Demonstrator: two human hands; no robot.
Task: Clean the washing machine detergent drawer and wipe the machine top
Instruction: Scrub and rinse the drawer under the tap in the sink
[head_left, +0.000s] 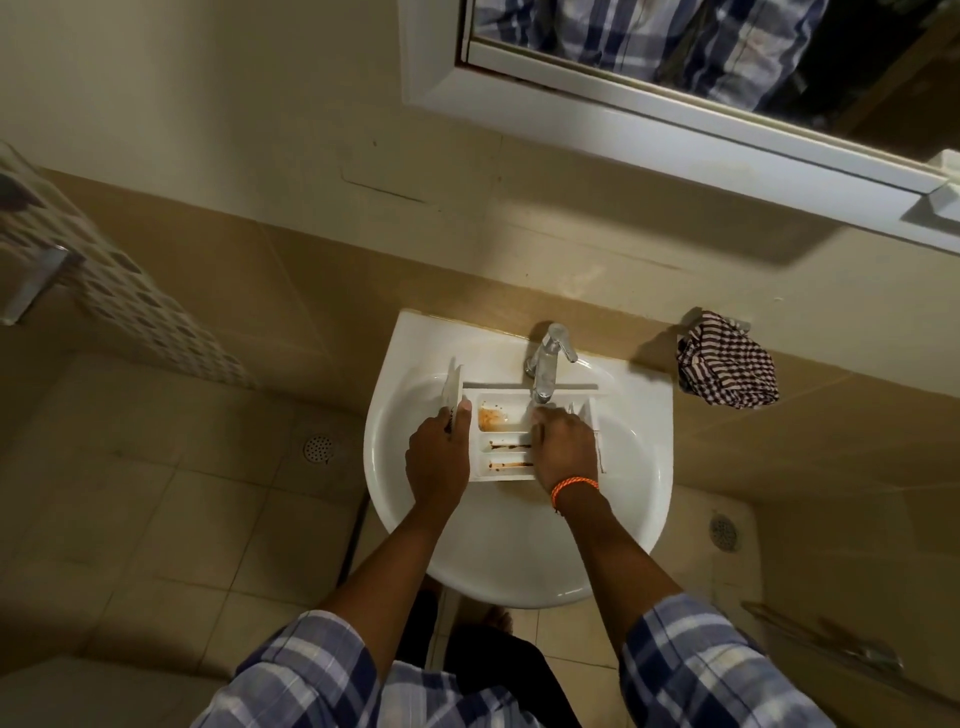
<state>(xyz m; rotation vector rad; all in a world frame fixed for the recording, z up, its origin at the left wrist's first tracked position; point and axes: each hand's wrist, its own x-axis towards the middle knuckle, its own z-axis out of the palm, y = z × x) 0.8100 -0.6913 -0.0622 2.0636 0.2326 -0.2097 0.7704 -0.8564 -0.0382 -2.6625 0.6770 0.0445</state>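
My left hand (437, 457) grips the stained detergent drawer (506, 441) in the sink (639, 467), right hand (563, 449) inside it, tap (545, 364) just above.

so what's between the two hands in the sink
In the head view, the detergent drawer lies between the left hand and the right hand. Its open compartments show there, with brown residue in them, under the tap.
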